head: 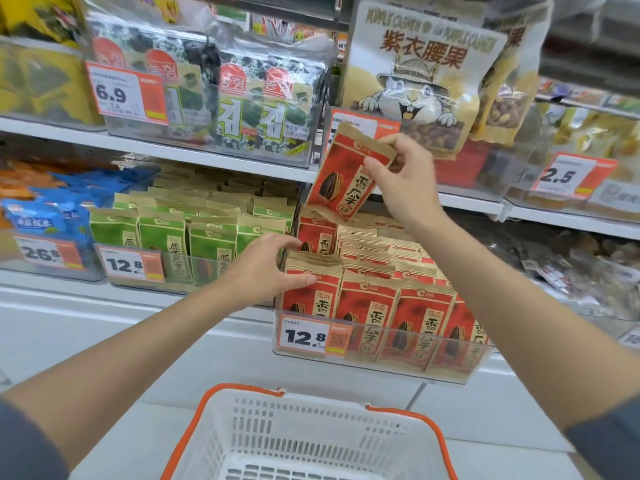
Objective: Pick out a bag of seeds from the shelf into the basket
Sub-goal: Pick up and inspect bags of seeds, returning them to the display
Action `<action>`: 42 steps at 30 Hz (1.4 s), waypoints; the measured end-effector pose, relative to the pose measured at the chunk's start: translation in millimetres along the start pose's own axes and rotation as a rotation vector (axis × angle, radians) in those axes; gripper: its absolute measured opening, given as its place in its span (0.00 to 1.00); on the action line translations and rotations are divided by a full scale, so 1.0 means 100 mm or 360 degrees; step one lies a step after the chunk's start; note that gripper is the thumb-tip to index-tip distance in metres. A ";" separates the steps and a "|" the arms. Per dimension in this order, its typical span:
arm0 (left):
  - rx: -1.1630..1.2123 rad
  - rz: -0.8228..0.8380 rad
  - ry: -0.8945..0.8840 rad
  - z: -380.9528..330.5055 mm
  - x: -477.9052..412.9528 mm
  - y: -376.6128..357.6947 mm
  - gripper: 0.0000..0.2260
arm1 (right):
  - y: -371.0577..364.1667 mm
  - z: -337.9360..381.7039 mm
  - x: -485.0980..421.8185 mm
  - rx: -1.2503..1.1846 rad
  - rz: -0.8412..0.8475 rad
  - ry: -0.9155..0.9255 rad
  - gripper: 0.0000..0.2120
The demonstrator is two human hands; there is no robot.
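1. Right hand (405, 181): thumb and fingers clamped on the top right corner of the seed bag (341, 174), a red one with a kraft top edge.
2. Seed bag is in the air, tilted, its lower end just above the far rows of the shelved red bags (367, 306). It's far from the basket and overlaps the upper shelf edge.
3. Left hand (266, 268): thumb on the front and fingers curled over the back of the tops of the near-left shelved red bags, pinching them.
4. Shelved red bags stand upright in rows in a clear tray (381, 363), with a 12.8 price tag (311, 336) on its near-left front.
5. Basket (311, 420): white with an orange rim, nearest, bottom centre, below the tray. No bag visible in the part shown.
6. Green bags (169, 244) are in the tray just left of the red ones. Cashew bag (415, 74) is on the shelf above the right hand.
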State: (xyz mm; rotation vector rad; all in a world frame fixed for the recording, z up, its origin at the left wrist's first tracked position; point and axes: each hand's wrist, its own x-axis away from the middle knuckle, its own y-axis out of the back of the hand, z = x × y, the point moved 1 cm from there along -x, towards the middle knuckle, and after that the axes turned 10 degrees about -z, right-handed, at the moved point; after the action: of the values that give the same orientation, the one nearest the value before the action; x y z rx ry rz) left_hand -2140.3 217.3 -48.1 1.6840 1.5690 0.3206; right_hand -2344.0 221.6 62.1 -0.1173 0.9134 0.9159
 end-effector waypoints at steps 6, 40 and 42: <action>0.0028 0.0007 -0.0024 0.06 -0.03 -0.04 0.32 | -0.30 -0.37 0.13 0.0167 0.0204 -0.0108 0.02; 0.0144 0.0068 -0.0042 0.14 0.06 -0.02 0.40 | -0.58 -0.39 0.11 0.0779 0.1263 0.0186 0.14; 0.0123 0.0065 -0.0036 0.14 0.07 -0.03 0.40 | -0.57 -0.36 0.14 0.0752 0.1506 0.0057 0.15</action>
State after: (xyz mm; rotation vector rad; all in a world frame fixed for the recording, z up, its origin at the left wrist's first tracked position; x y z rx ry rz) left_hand -2131.7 218.4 -60.9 1.7746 1.5498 0.2637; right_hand -2322.0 178.5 13.3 0.7670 1.2128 1.5254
